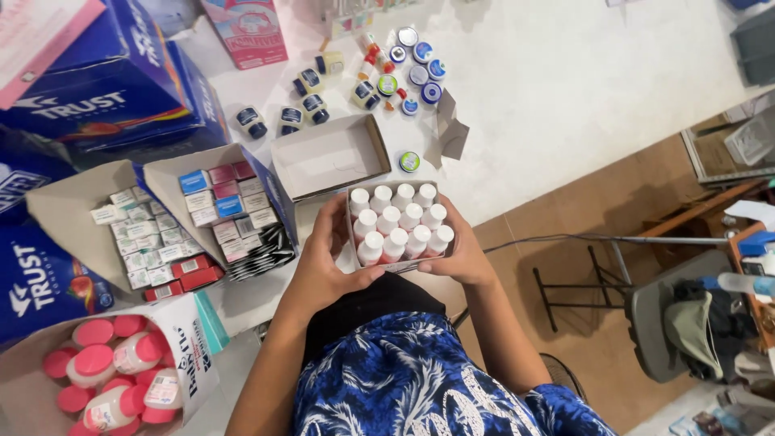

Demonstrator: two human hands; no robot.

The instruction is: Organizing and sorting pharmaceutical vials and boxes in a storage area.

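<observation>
Both hands, left hand (323,270) and right hand (456,252), cup a small open carton (353,234) of white-capped pink bottles (401,220) at the counter's near edge; fingers curl closed against its thin sidewalls. Light, crushable: support underneath.

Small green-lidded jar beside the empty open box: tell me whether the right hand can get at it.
Probably yes, once free: the jar sits uncovered just beyond the right hand, which now holds the bottle box.

Bare tabletop (565,89) rightward — boxes (218,202) leftward
</observation>
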